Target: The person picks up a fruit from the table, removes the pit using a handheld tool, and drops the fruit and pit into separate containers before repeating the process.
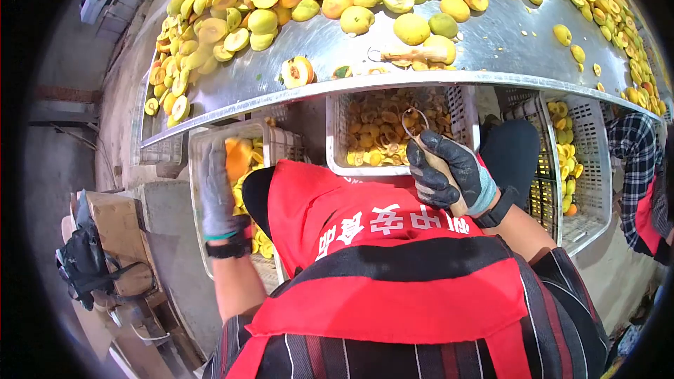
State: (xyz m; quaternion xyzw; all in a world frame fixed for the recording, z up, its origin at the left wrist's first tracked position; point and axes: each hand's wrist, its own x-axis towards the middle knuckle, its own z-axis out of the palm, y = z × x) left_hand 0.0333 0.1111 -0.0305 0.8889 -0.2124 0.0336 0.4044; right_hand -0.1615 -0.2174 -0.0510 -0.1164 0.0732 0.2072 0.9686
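Observation:
My right hand [453, 168], in a grey glove with dark-coated fingers, is wrapped round the wooden handle [439, 161] of a loop tool. The tool's curved metal loop [414, 121] points up over the middle crate. My left hand [218, 186], gloved and blurred by motion, is over the left crate [199, 196] with its fingers stretched out. An orange peach half [238, 158] is right beside those fingers; whether it touches them I cannot tell. Yellow fruit pieces [261, 242] lie in that crate. The middle crate [337, 130] holds brownish and yellow scraps.
A metal table [316, 49] ahead carries heaps of yellow-green peach halves [263, 21]. Another wooden-handled tool [404, 56] lies near its edge. Crates [590, 147] with fruit stand at right, near another person's checked sleeve [635, 161]. Cardboard [116, 228] and a black bag [84, 253] are at left.

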